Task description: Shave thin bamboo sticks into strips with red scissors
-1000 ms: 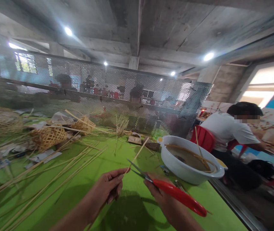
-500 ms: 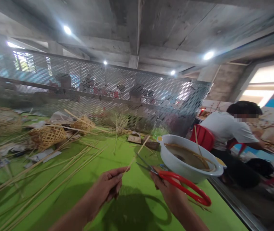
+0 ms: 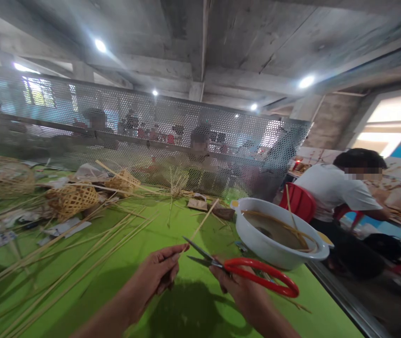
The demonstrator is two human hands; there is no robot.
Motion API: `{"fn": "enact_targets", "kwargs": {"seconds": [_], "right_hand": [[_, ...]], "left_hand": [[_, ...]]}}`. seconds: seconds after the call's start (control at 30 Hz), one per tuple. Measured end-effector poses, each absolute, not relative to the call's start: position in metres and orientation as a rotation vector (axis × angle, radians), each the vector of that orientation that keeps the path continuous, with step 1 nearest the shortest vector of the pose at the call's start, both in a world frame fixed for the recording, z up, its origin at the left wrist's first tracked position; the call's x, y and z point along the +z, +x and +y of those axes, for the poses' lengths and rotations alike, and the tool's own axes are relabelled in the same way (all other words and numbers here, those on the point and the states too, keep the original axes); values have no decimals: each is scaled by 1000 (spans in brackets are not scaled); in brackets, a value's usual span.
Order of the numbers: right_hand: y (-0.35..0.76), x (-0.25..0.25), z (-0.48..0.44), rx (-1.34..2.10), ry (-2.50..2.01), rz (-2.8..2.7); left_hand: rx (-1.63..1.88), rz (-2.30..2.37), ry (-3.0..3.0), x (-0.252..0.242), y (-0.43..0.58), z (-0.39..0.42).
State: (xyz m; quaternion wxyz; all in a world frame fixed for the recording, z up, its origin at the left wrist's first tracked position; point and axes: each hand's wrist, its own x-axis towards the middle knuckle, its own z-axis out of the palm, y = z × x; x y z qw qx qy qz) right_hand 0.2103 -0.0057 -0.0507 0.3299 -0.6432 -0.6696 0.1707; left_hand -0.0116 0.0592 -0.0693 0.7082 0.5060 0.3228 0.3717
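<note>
Between thumb and fingers, my left hand [image 3: 158,272] pinches a thin pale bamboo strip [image 3: 204,218] that points up and away over the green table. My right hand [image 3: 237,284] grips scissors [image 3: 262,274] with red handles. Their metal blades are spread apart and reach left, with the tips close to my left fingertips and the strip. Whether the blades touch the strip I cannot tell. Just beyond my right hand stands a white basin [image 3: 274,249] of brownish water with bamboo strips soaking in it.
Long bamboo strips [image 3: 91,251] lie across the left of the green table [image 3: 172,223]. Woven bamboo baskets [image 3: 72,199] and scraps sit at the back left. A perforated metal screen [image 3: 165,136] closes off the far side. A person in a white shirt [image 3: 330,188] sits at the right.
My right hand has brought the scissors left and slightly down, so the blades are now close by my left fingertips. My left hand has stayed nearly still.
</note>
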Motion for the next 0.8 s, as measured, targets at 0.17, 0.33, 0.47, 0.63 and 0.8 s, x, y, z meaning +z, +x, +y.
{"fn": "enact_targets", "kwargs": {"seconds": [0.17,0.33,0.47,0.63,0.8], "right_hand": [[210,-51,-5,441,-1657,-1697],[205,-52,-7,501,-1647,-1787],[205,-50,-6,436,-1700,-1698],[200,-48,-8,528,-1624,-1790],[199,-50,-11,409,-1657,-1731]], "left_hand": [[832,684,1113,-71,-11,61],[846,729,1060,-65,-12,58],[855,690,1059,-57,-13,54],[871,675,927,-57,-13,53],[867,617,924,-58,-15,54]]}}
